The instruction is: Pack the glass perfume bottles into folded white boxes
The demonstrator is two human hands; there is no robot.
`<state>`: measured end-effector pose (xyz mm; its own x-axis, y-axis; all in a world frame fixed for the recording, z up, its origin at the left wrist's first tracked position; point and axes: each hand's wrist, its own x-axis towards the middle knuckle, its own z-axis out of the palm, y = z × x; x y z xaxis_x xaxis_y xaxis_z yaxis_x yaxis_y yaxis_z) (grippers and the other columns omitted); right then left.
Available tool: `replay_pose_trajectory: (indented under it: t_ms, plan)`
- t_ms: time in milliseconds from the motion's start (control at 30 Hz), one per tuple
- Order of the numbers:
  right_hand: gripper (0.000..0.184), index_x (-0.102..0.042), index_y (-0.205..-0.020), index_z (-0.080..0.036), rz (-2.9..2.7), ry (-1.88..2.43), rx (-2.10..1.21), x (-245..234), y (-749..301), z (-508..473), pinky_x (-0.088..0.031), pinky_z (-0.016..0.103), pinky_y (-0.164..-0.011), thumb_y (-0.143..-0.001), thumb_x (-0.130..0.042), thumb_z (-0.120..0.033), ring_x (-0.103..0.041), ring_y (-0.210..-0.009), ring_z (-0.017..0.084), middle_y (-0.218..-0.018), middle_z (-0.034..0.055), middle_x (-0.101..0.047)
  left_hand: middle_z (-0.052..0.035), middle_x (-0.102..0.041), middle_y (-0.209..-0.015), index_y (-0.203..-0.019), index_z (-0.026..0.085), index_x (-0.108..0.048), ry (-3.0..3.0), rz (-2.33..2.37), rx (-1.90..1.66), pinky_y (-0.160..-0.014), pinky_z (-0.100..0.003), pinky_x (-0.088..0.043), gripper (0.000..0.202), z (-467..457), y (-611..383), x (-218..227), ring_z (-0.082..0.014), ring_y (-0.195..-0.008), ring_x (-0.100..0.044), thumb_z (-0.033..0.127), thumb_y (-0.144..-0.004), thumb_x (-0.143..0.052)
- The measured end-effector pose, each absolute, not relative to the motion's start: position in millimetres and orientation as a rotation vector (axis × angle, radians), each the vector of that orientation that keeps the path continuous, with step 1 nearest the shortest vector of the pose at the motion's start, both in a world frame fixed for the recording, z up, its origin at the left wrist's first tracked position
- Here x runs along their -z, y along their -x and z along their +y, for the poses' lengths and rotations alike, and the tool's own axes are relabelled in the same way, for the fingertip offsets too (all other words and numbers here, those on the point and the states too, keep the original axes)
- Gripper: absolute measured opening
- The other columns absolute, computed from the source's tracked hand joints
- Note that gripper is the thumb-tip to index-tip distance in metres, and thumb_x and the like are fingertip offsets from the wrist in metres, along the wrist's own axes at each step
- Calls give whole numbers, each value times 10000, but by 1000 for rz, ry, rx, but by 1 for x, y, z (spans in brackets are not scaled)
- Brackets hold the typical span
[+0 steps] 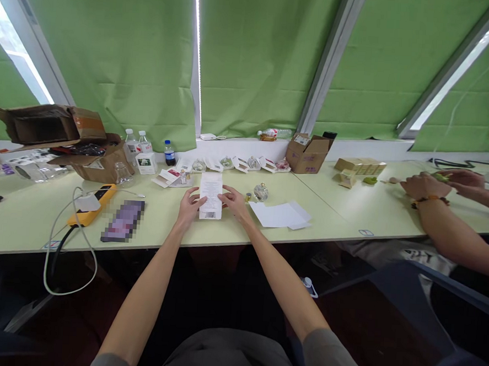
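A flat white carton point(211, 195) with a barcode at its near end lies on the pale green table point(27, 219) in front of me. My left hand point(190, 206) grips its left edge, fingers curled onto it. My right hand point(234, 201) holds its right edge the same way. A small round glass bottle point(261, 192) and a tiny gold cap point(248, 196) stand just right of my right hand. White paper sheets point(279, 214) lie beyond them.
A phone point(123, 220) and a yellow power strip point(91, 204) with cables lie at left. Open cardboard boxes point(53, 127), water bottles point(131, 143), and a row of small bottles and white cartons line the back. Another person's hands point(428, 187) work at right near tan boxes point(359, 166).
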<state>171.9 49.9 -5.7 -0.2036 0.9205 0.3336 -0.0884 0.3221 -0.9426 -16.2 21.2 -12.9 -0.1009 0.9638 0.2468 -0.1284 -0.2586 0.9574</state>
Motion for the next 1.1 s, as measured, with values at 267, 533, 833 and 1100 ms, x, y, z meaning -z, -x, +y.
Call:
replay_pose_trajectory:
  t_ms: [267, 533, 833, 1100]
  plan:
    - [705, -411, -1394, -280, -1498, 734, -1145, -2, -176, 42, -550, 331, -658, -742, -659, -385, -643, -847, 228, -983, 60, -652, -97, -606, -1188, -1433, 331, -288, -1339, 920, -1358, -734, -382, -560, 882, 8, 12, 4, -248, -960, -648, 348, -686, -757]
    - [546, -536, -1294, -254, -1546, 719, -1217, -6, -177, 35, -516, 311, -669, -771, -619, -384, -621, -860, 219, -955, 53, -653, -77, -670, -977, -1425, 270, -356, -1345, 919, -1377, -705, -337, -539, 745, 5, 14, 0, -226, -866, -657, 424, -764, -662]
    - [400, -683, -1072, -187, -1569, 742, -1229, -3, -176, 38, -492, 298, -662, -748, -655, -420, -622, -887, 227, -1007, 77, -675, -79, -676, -952, -1304, 233, -507, -1404, 964, -1361, -652, -323, -537, 634, 6, 13, 2, -218, -817, -655, 452, -734, -677]
    - [385, -695, -1015, -183, -1521, 715, -1211, -2, -175, 40, -507, 330, -716, -700, -695, -404, -632, -884, 227, -1020, 84, -687, -92, -649, -1098, -1095, 189, -628, -1427, 972, -1387, -661, -310, -534, 447, 10, 13, 7, -225, -894, -641, 443, -731, -680]
